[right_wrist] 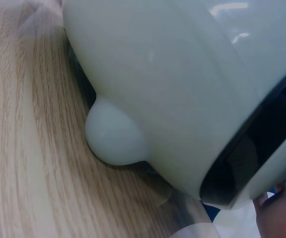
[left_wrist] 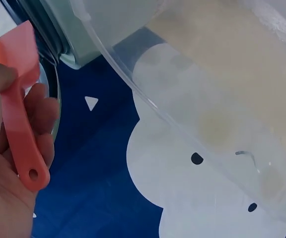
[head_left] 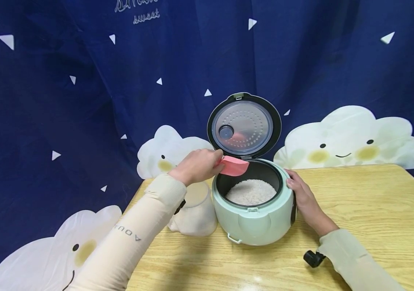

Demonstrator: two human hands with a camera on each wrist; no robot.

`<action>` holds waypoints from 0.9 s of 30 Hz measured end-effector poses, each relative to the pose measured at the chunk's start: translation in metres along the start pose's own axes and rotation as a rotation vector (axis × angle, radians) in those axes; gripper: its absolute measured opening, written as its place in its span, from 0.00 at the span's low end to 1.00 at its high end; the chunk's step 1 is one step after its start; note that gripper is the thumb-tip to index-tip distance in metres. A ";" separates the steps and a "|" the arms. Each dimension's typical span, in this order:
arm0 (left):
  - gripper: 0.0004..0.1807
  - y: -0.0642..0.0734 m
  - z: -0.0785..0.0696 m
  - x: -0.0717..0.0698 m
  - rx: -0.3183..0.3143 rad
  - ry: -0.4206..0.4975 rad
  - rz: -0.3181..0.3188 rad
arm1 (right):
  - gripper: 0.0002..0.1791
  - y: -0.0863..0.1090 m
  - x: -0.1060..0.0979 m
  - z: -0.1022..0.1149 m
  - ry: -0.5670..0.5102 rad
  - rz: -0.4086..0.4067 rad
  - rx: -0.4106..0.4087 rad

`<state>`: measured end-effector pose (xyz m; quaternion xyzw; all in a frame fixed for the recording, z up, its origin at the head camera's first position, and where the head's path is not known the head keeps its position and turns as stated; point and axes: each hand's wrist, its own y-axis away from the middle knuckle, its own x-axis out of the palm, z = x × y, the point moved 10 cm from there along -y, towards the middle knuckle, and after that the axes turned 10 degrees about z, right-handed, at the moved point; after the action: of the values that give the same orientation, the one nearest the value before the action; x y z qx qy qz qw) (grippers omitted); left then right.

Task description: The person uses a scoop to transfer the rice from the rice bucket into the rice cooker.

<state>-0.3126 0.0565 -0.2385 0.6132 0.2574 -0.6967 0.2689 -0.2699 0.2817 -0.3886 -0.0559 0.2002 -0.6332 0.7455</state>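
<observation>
A pink scoop is gripped in my left hand, its blade over the left rim of the cooker's pot. In the left wrist view, the fingers wrap the scoop's handle, which has a hole at its end. The mint-green rice cooker stands with its lid raised. White rice covers the bottom of its dark pot. My right hand holds the cooker's right side, the thumb near the rim. The right wrist view shows the cooker's smooth side and a bit of that hand.
Left of the cooker, under my left forearm, stands a whitish translucent container; its contents are unclear. The wooden table extends to the right. Behind hangs a dark blue curtain with white clouds and triangles.
</observation>
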 end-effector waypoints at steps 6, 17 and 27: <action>0.09 0.007 0.006 -0.005 -0.003 0.000 -0.026 | 0.29 0.001 0.000 0.001 -0.003 -0.011 -0.019; 0.10 0.029 0.039 -0.008 -0.054 0.089 -0.018 | 0.30 0.000 -0.002 0.000 0.009 -0.004 -0.016; 0.12 0.057 0.075 -0.014 -0.133 0.150 0.028 | 0.29 0.000 -0.002 0.000 0.007 -0.012 -0.023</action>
<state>-0.3257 -0.0358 -0.2181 0.6479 0.3140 -0.6264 0.2988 -0.2701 0.2836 -0.3886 -0.0634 0.2099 -0.6355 0.7403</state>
